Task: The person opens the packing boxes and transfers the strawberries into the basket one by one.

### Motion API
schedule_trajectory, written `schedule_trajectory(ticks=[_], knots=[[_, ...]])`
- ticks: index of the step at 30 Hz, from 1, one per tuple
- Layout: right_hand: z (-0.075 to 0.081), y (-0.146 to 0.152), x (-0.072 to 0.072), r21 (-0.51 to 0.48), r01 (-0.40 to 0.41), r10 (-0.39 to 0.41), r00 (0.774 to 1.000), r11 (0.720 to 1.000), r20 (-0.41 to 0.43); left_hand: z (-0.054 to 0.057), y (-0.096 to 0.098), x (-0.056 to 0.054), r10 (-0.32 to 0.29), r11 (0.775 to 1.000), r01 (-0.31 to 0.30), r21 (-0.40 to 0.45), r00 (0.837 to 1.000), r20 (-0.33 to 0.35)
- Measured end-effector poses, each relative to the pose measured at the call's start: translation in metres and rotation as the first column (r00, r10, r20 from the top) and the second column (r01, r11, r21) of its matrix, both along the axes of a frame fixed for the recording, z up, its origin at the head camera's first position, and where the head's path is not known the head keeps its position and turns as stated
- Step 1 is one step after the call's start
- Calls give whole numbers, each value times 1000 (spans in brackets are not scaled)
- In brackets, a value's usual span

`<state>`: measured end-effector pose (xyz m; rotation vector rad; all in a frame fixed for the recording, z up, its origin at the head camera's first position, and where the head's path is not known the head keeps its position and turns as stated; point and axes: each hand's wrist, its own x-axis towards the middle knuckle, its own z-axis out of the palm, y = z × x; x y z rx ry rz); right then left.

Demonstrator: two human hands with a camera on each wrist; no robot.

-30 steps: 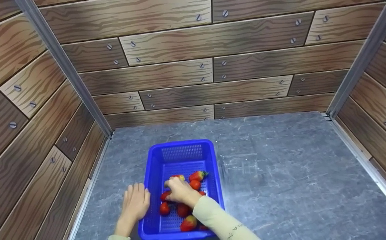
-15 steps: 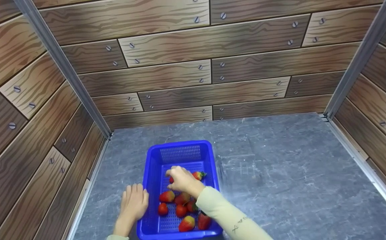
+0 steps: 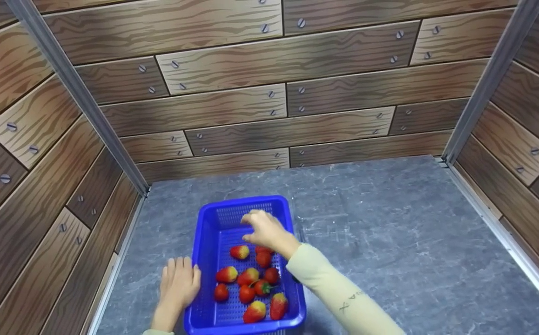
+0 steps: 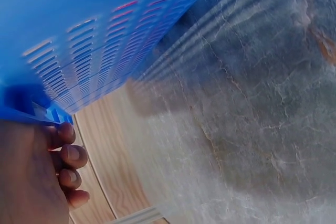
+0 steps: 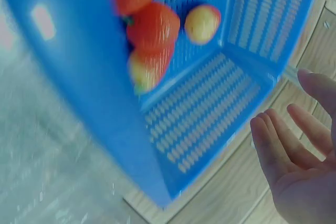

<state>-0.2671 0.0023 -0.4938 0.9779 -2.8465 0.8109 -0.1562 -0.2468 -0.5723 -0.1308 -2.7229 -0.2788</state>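
Observation:
A blue plastic basket [image 3: 241, 203] holds several red-and-yellow strawberries [image 3: 239, 252] and some rounder, plainer red fruits [image 3: 246, 294], one with a green leafy top. My left hand [image 3: 178, 281] lies against the outside of the left rim, fingers together and pointing forward. In the left wrist view its loosely bent fingertips [image 4: 73, 156] are at the basket's edge. Above the far end of the basket is my right hand [image 3: 267, 230], fingers relaxed and apart. Nothing is held in it, as the right wrist view confirms. It partly covers a strawberry on the right.
The basket stands on a grey marbled tabletop [image 3: 381, 223]. Wood-plank-patterned panels [image 3: 232, 102] enclose the left, back and right, with metal strips [image 3: 469, 88] at the corners.
My right hand has risen off the fruits and moved toward the basket's far end, leaving a strawberry uncovered on the basket floor. The left hand stays at the rim.

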Motion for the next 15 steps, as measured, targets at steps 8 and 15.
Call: schedule_trajectory(ticks=[8,15], knots=[[22,37,-21,-17,37,-38,996,999,-85,12,-1,-5,2,998,-8,-60,996,-89],[39,80,-42,-30,154,-156,982,988,-102,31,-1,-21,0,995,-16,-103,989,-148]])
